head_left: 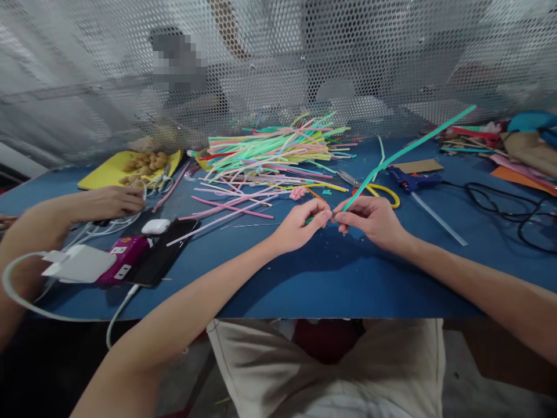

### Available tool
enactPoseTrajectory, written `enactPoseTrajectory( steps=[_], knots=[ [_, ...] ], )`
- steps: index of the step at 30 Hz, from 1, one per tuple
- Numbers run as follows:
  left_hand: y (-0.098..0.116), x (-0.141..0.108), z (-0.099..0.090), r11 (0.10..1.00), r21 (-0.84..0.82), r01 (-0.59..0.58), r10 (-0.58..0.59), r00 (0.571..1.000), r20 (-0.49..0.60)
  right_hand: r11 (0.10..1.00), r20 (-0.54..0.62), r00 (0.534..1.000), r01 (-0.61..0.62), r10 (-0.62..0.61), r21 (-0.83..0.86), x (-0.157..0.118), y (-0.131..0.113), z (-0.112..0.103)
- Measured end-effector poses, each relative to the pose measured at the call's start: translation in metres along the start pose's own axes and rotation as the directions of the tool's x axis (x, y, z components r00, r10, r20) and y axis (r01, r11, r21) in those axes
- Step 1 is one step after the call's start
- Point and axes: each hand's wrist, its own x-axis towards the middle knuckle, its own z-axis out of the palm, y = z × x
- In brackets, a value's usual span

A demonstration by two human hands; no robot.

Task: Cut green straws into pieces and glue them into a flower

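Over the table (300, 290), my right hand (378, 223) pinched the green stem (409, 152) low; my left hand (301, 224) met it, fingertips closed — on what, I couldn't tell. Working that end, seemingly — steadiness was called for.

The green stem (413, 146) has a matt, soft-looking surface, perhaps fuzzy, though the view is too coarse to be sure. The heaped stems (278, 150) look equally dull. The table (304, 284) is smooth, with a low sheen. Behind it stands a perforated metal screen (270, 75), grey and faintly shiny. The scissors (394, 195) pair metal blades with smooth yellow plastic handles. The glue gun (413, 181) is blue plastic, its glue stick (439, 219) translucent. The phone (162, 264) is dark and glossy; the white charger (89, 264) is smooth plastic. The trousers (248, 354) are matt woven cloth.
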Motion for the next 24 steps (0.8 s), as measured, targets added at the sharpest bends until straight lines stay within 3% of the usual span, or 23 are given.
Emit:
enactPoseTrajectory(
  steps=[10, 18, 24],
  knots=[
    [-0.001, -0.001, 0.003, 0.99, 0.122, -0.071, 0.076, 0.997, -0.034, 1.0, 0.017, 1.0, -0.024, 0.024, 0.019, -0.004, -0.002, 0.006],
    [0.0, -0.003, 0.007, 0.99, 0.099, -0.095, 0.098, 0.995, -0.023, 1.0, -0.017, 1.0, -0.001, 0.0, -0.027, -0.009, -0.011, 0.011],
    [0.012, -0.003, 0.002, 0.981, 0.121, -0.149, 0.143, 0.988, 0.058, 1.0, 0.19, 0.982, 0.013, -0.016, 0.016, -0.011, -0.009, 0.003]
  ],
)
